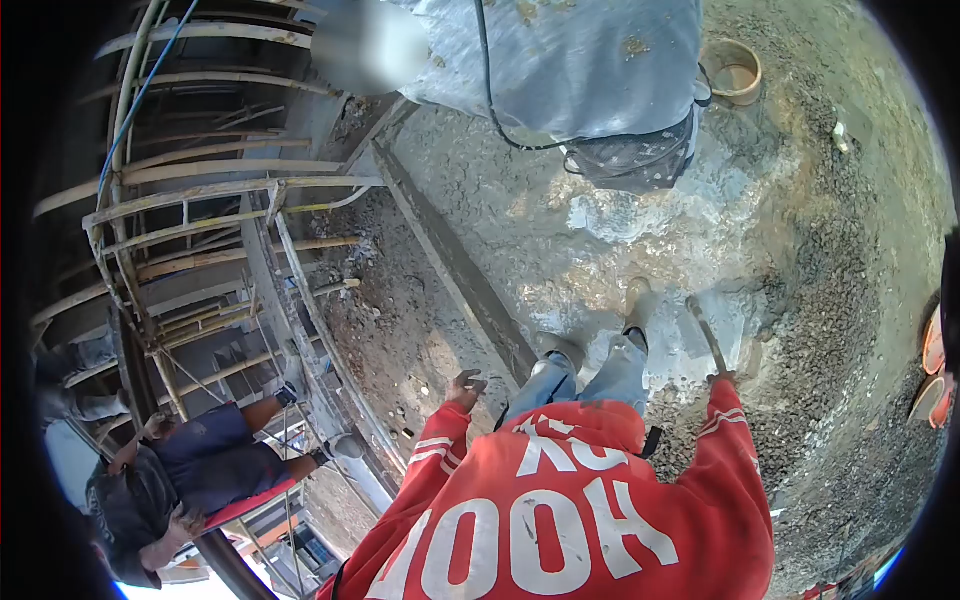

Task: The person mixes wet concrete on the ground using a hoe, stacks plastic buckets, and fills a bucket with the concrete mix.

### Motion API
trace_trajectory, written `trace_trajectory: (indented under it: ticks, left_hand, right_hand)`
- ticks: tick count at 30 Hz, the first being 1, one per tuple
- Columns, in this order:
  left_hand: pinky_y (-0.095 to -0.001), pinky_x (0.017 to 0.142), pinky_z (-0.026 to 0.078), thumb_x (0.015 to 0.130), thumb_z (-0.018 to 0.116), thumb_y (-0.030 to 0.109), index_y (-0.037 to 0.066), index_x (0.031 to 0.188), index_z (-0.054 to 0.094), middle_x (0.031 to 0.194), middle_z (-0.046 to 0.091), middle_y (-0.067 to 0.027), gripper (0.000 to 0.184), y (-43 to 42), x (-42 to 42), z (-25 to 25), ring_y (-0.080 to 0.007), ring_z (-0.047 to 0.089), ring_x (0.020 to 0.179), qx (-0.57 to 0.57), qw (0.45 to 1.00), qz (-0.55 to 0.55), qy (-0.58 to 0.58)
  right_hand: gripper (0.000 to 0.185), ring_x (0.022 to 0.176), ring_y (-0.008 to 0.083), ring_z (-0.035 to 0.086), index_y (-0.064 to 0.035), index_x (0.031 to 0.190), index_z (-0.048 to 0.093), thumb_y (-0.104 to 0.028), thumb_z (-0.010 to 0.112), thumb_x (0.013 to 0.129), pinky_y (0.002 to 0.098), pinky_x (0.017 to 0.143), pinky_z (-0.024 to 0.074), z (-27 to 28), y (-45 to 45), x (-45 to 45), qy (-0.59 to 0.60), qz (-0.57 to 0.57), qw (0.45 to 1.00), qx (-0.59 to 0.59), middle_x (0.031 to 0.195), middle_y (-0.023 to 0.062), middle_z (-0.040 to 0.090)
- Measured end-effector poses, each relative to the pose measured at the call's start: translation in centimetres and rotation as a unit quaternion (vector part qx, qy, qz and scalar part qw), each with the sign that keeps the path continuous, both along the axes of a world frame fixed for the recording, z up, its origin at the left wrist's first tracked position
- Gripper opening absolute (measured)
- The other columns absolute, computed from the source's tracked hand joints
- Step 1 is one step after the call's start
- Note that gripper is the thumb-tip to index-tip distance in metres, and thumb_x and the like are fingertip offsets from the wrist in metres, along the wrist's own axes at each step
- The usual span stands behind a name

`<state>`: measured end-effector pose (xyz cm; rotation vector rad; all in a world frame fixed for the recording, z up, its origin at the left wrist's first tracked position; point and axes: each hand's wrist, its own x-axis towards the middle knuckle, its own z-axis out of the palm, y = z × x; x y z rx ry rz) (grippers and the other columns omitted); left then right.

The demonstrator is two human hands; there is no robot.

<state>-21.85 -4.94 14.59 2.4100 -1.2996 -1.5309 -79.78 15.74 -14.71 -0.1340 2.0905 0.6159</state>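
My left hand (465, 388) is out to the left of my body, fingers apart and slightly curled, with nothing seen in it. It is near the lower end of a long straight board (455, 262) on the ground. At the right, my right hand (721, 378) is closed on the near end of a narrow stick-like tool (706, 335). The tool reaches forward over a pale, smooth patch of wet grey mortar (672, 340). Both hands come out of red sleeves, and my shoes stand between them on the wet surface.
A large grey-blue sheet-like shape (570, 65) and a dark mesh item (640, 158) are ahead. A round bucket (735, 75) is beyond, at the right. Gravel (835, 260) lies at right. Scaffolding (230, 190) stands left, with another person (215, 450) in dark clothes.
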Motion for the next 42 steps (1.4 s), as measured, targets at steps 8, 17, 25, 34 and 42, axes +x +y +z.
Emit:
trace_trajectory:
  ticks: [8, 17, 25, 34, 42]
  left_hand:
    - [-0.0322, 0.067, 0.053, 0.078, 0.072, 0.018, 0.008, 0.117, 0.059, 0.088, 0.067, -0.0151, 0.043, -1.6, -2.3, 1.1, -0.0191, 0.066, 0.07, -0.042, 0.996, -0.068, -0.03]
    - [-0.0387, 0.087, 0.049, 0.076, 0.072, 0.041, 0.017, 0.123, 0.057, 0.113, 0.066, -0.0101, 0.055, -5.8, -5.6, 1.0, -0.0286, 0.063, 0.103, -0.002, 0.987, -0.151, -0.05]
    - [-0.0379, 0.085, 0.051, 0.074, 0.074, 0.032, 0.018, 0.12, 0.06, 0.103, 0.069, -0.01, 0.05, -15.2, 9.2, 7.3, -0.0276, 0.065, 0.097, -0.199, 0.963, -0.036, -0.18]
    - [-0.037, 0.076, 0.051, 0.071, 0.074, 0.026, 0.011, 0.111, 0.06, 0.083, 0.067, -0.0097, 0.045, -6.4, 14.6, 10.5, -0.0258, 0.065, 0.081, -0.178, 0.934, -0.106, -0.291]
    - [-0.0417, 0.093, 0.048, 0.068, 0.082, 0.042, 0.015, 0.142, 0.034, 0.122, 0.059, -0.0162, 0.093, 15.2, -6.9, 9.5, -0.0307, 0.058, 0.111, 0.303, 0.868, 0.183, 0.348]
  right_hand:
    - [0.036, 0.075, 0.0282, 0.066, -0.0025, 0.092, 0.063, -0.031, 0.072, 0.074, 0.0406, 0.066, 0.0527, -9.4, 3.0, 2.8, -0.092, 0.026, 0.994, -0.05, 0.085, 0.015, 0.068]
    - [0.027, 0.077, 0.0284, 0.064, -0.0028, 0.093, 0.065, -0.024, 0.069, 0.076, 0.0411, 0.065, 0.0499, -4.2, -4.3, 3.5, -0.119, 0.047, 0.988, -0.087, 0.086, 0.0146, 0.066]
    - [0.029, 0.061, 0.0231, 0.059, -0.0003, 0.088, 0.067, -0.026, 0.073, 0.077, 0.041, 0.057, 0.0463, 6.4, -9.6, 2.2, -0.165, 0.125, 0.974, -0.094, 0.07, 0.0128, 0.064]
    - [0.042, 0.087, 0.0319, 0.069, -0.001, 0.108, 0.063, -0.03, 0.069, 0.078, 0.0421, 0.073, 0.0535, 14.0, -13.2, 3.3, -0.196, 0.257, 0.941, -0.104, 0.096, 0.0187, 0.069]
    - [0.041, 0.085, 0.0312, 0.069, -0.0008, 0.107, 0.064, -0.03, 0.068, 0.078, 0.0419, 0.071, 0.0535, 13.3, -15.2, 0.3, -0.196, 0.289, 0.931, -0.108, 0.094, 0.0183, 0.069]
